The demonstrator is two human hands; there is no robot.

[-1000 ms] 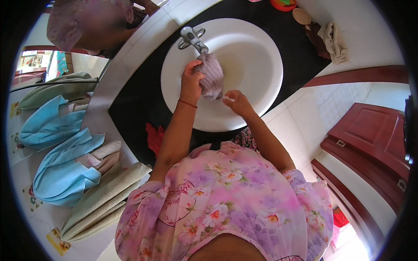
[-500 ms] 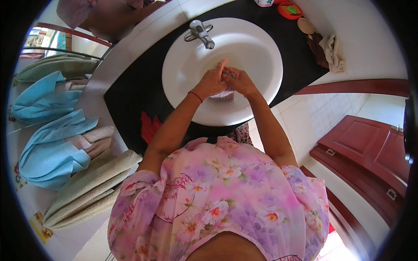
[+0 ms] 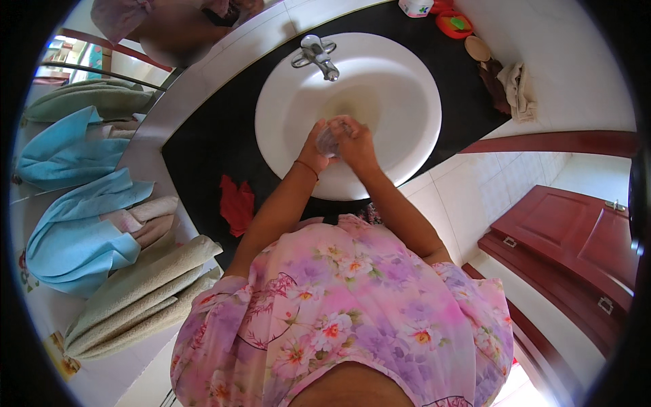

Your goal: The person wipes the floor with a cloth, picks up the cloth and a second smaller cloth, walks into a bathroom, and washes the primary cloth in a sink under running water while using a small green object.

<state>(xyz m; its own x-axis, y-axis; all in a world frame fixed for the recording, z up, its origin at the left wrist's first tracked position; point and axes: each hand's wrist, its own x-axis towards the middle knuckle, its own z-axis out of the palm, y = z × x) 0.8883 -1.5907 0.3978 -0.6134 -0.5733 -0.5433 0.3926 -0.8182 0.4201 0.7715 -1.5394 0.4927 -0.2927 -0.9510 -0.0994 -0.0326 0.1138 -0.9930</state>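
Note:
Over the near half of a white washbasin (image 3: 413,129), both my hands are closed around a bunched, wet-looking greyish-mauve cloth (image 3: 328,142). My left hand (image 3: 312,148) cups it from the left and below, a thin red band on that wrist. Pressing on it from the right and above is my right hand (image 3: 357,144), fingers curled over the top. Part of the cloth is hidden between my palms. Beyond the hands stands a chrome tap (image 3: 317,55) at the basin's back rim; I cannot make out whether water runs from it.
The basin sits in a black counter (image 3: 217,136). On it lie a red cloth (image 3: 236,205) at left, and a red soap dish (image 3: 454,24), wooden-looking oval piece (image 3: 477,48) and beige cloth (image 3: 517,91) at right. Blue (image 3: 88,230) and olive towels (image 3: 142,298) hang left, a mirror (image 3: 129,68) behind.
The cloth, hanging low beneath my hands before, is now gathered into a ball between them. My right hand has moved over its top, and my left has turned to cup it.

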